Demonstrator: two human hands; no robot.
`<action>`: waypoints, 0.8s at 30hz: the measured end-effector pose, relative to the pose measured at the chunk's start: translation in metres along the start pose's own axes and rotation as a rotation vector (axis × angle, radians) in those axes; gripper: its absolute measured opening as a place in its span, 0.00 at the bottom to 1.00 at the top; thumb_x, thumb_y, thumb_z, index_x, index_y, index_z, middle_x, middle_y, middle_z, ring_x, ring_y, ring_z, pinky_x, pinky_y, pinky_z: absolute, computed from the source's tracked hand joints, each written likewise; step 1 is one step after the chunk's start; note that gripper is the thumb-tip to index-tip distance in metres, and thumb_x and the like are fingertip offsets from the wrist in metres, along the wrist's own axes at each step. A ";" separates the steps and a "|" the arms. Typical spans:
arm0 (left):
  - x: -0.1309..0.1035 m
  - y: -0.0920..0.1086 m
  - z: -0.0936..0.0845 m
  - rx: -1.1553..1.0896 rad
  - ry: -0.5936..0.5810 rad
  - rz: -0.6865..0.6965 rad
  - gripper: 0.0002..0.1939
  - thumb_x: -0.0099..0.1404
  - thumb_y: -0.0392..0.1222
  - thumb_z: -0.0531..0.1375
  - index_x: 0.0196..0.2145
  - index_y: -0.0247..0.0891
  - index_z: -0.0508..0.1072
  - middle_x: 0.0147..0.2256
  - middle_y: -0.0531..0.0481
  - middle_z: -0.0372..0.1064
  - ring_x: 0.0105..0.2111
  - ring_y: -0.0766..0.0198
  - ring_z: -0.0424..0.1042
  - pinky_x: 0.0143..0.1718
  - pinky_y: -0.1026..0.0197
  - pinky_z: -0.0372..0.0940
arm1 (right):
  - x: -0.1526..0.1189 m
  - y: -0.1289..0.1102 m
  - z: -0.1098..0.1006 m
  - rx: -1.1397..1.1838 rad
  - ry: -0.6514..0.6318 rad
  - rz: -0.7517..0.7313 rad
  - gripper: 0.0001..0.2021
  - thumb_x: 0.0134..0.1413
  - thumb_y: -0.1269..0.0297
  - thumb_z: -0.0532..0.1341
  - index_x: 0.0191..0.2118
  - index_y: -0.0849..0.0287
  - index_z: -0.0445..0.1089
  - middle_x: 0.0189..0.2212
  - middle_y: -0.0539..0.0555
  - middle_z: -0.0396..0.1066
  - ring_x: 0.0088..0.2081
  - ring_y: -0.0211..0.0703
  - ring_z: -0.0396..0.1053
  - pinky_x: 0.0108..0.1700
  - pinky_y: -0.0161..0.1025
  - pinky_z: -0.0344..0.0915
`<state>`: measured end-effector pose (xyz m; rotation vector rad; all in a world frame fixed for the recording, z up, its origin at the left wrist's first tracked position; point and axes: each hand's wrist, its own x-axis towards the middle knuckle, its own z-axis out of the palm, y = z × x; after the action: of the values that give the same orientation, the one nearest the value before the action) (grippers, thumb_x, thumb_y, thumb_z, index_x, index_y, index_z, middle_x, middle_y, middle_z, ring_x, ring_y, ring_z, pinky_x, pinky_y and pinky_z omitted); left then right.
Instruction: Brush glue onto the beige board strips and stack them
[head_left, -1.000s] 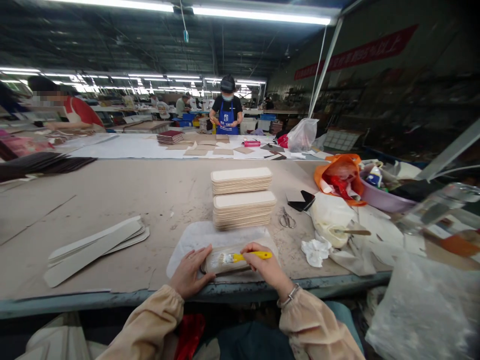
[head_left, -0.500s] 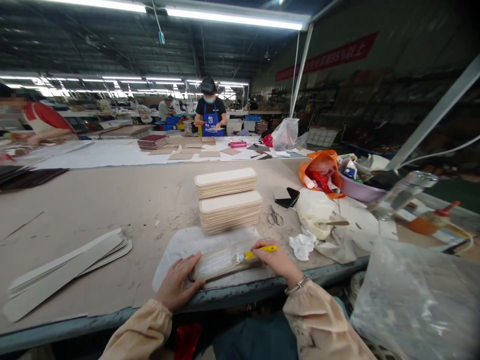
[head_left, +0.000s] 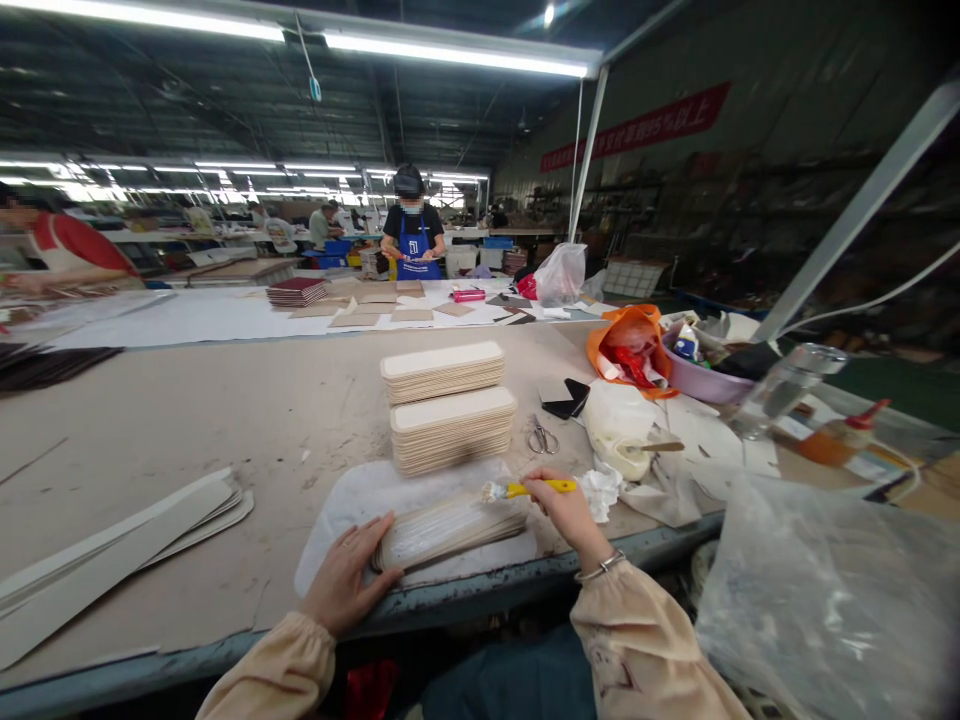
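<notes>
Cardboard strips [head_left: 450, 527], fanned in a flat stack, lay on a white sheet [head_left: 345, 505] at the near edge of the table [head_left: 225, 420], right in front of me. My left hand [head_left: 346, 583] rested flat against the left end of that stack, fingers spread and touching it, gripping nothing. My right hand [head_left: 568, 512] had its grip closed on the yellow handle of a brush [head_left: 525, 490], whose bristles touched the right end of the top strip. Just behind the sheet stood two taller stacks of the same pale pieces [head_left: 448, 405], one behind the other. Scissors [head_left: 541, 438] lay to their right, with a dark phone [head_left: 566, 398] beyond them and a crumpled tissue [head_left: 600, 490] just beside my right hand. Long pale strips [head_left: 112, 555] lay well apart on the left of the table. An orange bag [head_left: 628, 345] and a purple bowl [head_left: 701, 382] sat farther right. A person in a blue apron [head_left: 411, 235] stood at the table beyond.
</notes>
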<state>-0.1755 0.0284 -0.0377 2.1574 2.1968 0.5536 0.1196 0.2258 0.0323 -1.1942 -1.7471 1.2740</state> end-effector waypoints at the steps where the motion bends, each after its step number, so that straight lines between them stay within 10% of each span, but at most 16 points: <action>1: 0.000 0.000 0.000 0.004 0.002 0.003 0.33 0.60 0.55 0.55 0.60 0.41 0.54 0.56 0.44 0.61 0.55 0.51 0.62 0.55 0.47 0.59 | 0.000 0.000 0.003 -0.016 -0.018 -0.006 0.11 0.44 0.59 0.57 0.26 0.61 0.72 0.17 0.47 0.63 0.22 0.37 0.60 0.26 0.33 0.54; 24: -0.002 0.007 -0.004 -0.083 -0.022 -0.063 0.35 0.59 0.56 0.56 0.60 0.40 0.53 0.58 0.41 0.57 0.57 0.51 0.59 0.57 0.45 0.55 | 0.005 0.008 -0.019 -0.185 0.149 0.059 0.11 0.45 0.58 0.56 0.23 0.58 0.71 0.15 0.48 0.63 0.22 0.40 0.61 0.25 0.35 0.53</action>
<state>-0.1697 0.0257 -0.0325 2.0370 2.1808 0.6029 0.1364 0.2376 0.0308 -1.4174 -1.7604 1.0450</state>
